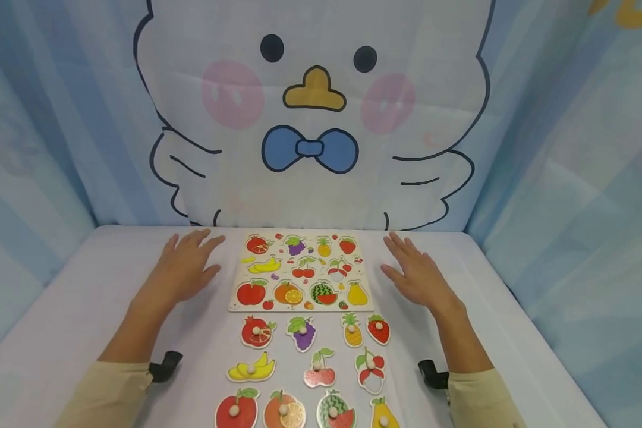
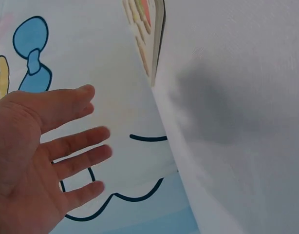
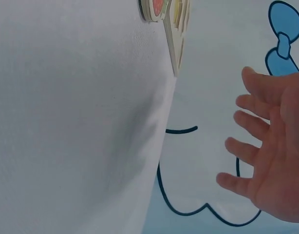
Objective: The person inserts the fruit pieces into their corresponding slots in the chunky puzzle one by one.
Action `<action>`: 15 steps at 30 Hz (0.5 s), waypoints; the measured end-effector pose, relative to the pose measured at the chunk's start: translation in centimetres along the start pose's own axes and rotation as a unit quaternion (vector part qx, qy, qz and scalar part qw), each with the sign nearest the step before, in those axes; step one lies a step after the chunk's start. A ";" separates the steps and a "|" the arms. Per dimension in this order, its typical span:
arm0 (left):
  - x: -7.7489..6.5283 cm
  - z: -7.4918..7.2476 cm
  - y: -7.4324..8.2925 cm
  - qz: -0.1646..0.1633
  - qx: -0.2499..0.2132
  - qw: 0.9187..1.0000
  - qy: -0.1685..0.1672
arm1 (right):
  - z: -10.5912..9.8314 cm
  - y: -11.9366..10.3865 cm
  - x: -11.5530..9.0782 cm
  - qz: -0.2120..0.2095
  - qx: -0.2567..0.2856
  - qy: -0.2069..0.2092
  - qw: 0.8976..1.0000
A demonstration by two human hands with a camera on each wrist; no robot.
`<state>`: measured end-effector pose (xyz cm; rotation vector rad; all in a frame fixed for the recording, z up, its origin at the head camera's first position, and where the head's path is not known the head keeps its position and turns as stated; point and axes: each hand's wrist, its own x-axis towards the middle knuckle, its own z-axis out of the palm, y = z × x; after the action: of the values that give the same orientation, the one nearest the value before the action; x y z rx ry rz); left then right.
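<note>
A wooden fruit puzzle board (image 1: 305, 305) lies at the far middle of the table. My left hand (image 1: 184, 267) hovers to its left with fingers spread, holding nothing; the left wrist view shows that hand (image 2: 47, 151) above the table. On the board's other side my right hand (image 1: 417, 270) is also raised, fingers straight and nothing held, as the right wrist view of the hand (image 3: 271, 141) confirms. Knobbed pieces lie in rows nearer me, among them a pomegranate (image 1: 251, 339), grapes (image 1: 306, 340), a pineapple (image 1: 353, 339), a strawberry (image 1: 374, 336) and bananas (image 1: 262, 368).
Lower rows hold a cherry piece (image 1: 326, 375), a red-and-white fruit piece (image 1: 362, 362), an apple (image 1: 243, 419), an orange (image 1: 296, 413), a watermelon (image 1: 348, 419) and a pear (image 1: 380, 410). A curtain with a cartoon bird (image 1: 310, 196) hangs behind the white table (image 1: 48, 356).
</note>
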<state>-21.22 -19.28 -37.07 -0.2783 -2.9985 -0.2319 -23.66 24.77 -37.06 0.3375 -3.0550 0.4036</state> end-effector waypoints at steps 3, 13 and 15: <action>-0.1 0.0 0.6 0.008 -0.011 1.000 -0.017 | 0.2 0.0 0.1 -0.005 -0.002 -0.011 1.000; 0.0 -0.1 3.2 0.021 -0.111 0.984 -0.137 | 1.2 -0.4 2.0 -0.026 0.000 -0.100 0.995; -0.1 0.1 3.8 0.036 -0.120 0.982 -0.144 | 1.4 -0.4 2.4 -0.031 0.004 -0.112 0.993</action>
<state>-20.42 -15.61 -36.65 -0.4819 -3.2354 -0.5962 -25.93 23.58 -38.15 0.5118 -3.2503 0.4007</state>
